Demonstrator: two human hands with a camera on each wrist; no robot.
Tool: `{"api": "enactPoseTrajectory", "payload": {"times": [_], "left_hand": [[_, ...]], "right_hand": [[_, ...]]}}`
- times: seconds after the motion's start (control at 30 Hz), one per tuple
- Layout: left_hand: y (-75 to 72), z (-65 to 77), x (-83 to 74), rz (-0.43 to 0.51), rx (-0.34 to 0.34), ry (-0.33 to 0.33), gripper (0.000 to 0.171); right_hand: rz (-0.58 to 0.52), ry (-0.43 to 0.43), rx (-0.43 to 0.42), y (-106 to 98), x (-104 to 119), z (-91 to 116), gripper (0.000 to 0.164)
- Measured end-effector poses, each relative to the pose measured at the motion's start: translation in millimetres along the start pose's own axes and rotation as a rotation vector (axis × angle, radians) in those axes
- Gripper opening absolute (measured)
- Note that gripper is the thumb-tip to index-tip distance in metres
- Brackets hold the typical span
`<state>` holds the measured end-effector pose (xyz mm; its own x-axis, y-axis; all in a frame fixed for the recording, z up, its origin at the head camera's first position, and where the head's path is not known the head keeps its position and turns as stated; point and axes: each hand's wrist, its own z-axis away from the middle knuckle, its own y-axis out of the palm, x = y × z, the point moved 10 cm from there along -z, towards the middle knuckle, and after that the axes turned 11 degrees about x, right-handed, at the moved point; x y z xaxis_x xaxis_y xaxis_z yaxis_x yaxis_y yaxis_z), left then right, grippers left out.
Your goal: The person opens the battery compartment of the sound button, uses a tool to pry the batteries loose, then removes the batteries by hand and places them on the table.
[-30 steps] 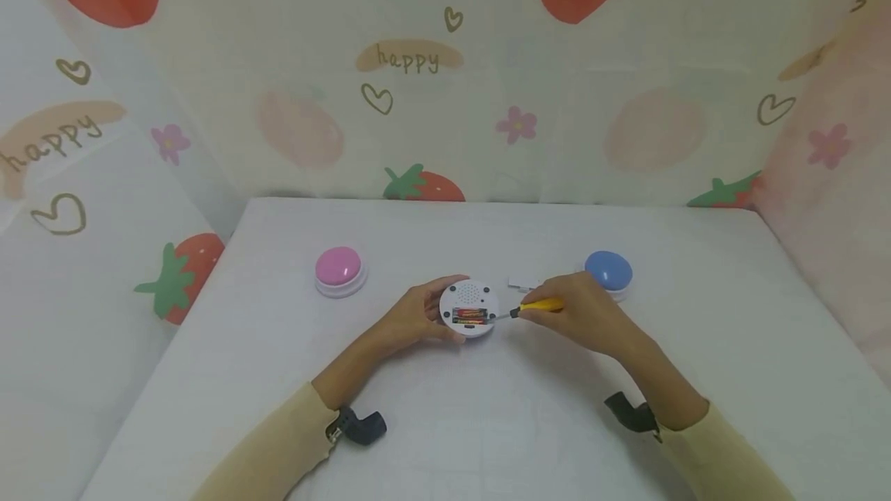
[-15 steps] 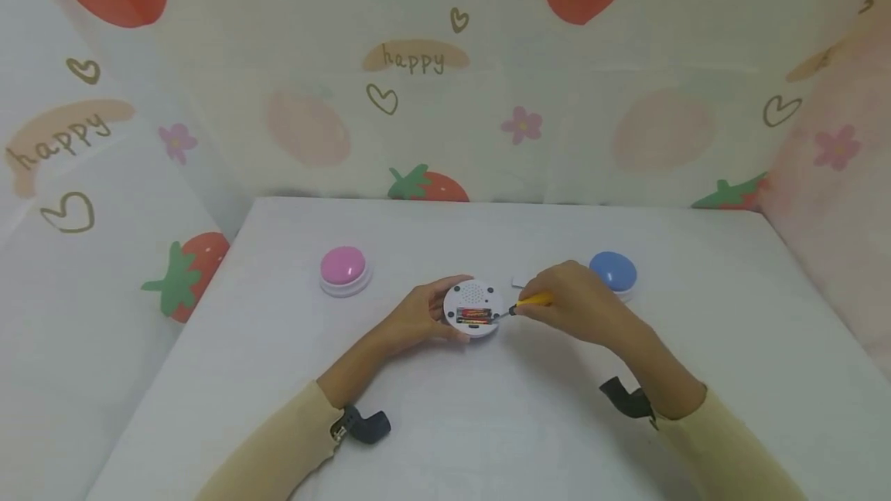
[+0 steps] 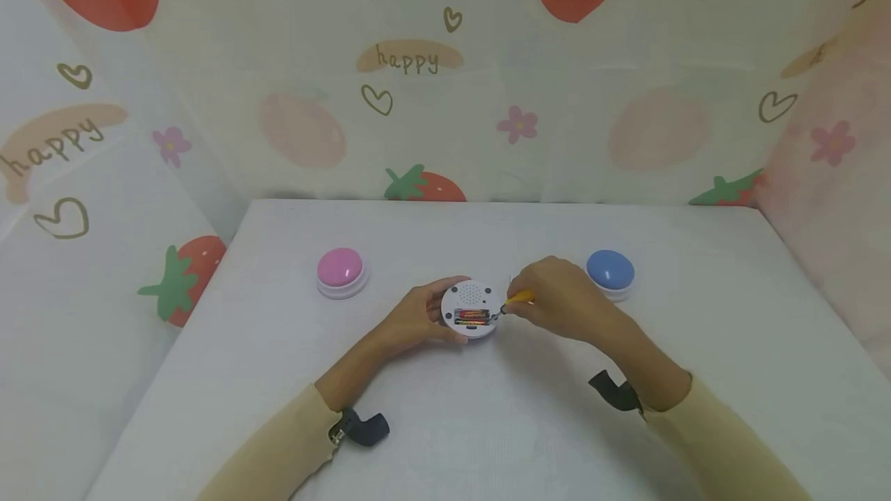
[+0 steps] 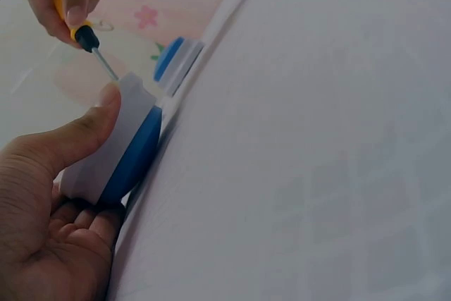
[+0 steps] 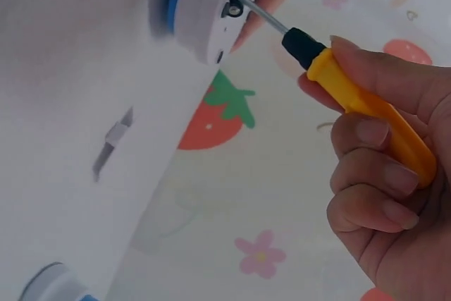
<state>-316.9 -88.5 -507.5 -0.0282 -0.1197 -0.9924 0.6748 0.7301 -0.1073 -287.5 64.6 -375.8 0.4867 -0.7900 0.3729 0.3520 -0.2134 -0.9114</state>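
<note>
My left hand (image 3: 409,317) grips a round white push button (image 3: 470,294) by its rim, thumb at the near side. Its underside faces up, and two red-and-black batteries (image 3: 472,317) lie in the uncovered compartment. A blue dome (image 4: 141,153) shows underneath in the left wrist view. My right hand (image 3: 567,298) holds a screwdriver (image 5: 370,107) with a yellow handle and black collar, fingers curled round the handle. In the right wrist view, the metal shaft (image 5: 264,12) reaches the compartment's end beside the batteries. Whether the tip touches a battery, I cannot tell.
A pink push button (image 3: 340,269) stands on the white table (image 3: 431,424) to the left. Another, blue-topped button (image 3: 610,270) stands right, just behind my right hand. A small white plastic piece (image 5: 115,135) lies on the table, mostly hidden by that hand in the head view.
My right hand has moved left, closer to the button, and the screwdriver's handle has come nearer with it. The left hand and the batteries stay about where they were.
</note>
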Motion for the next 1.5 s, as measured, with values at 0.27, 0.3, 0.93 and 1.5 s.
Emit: {"api": "enactPoseTrajectory", "payload": {"times": [0.27,0.3,0.93,1.5], "left_hand": [[-0.6,-0.3,0.5,-0.018,-0.007,0.003,0.095],[-0.6,-0.2,0.4,-0.018,-0.008,0.004,0.096],[-0.8,1.1,-1.2,-0.022,-0.014,0.012,0.097],[-0.6,1.0,0.7,-0.028,-0.023,-0.002,0.096]], "right_hand": [[-0.108,-0.024,-0.077,4.9,-15.8,6.5,0.016],[-0.129,-0.032,-0.091,5.7,-18.4,7.4,0.015],[-0.377,-0.013,-0.172,24.3,-60.9,13.1,0.009],[-0.451,0.062,-0.149,34.5,-75.5,15.8,0.011]]}}
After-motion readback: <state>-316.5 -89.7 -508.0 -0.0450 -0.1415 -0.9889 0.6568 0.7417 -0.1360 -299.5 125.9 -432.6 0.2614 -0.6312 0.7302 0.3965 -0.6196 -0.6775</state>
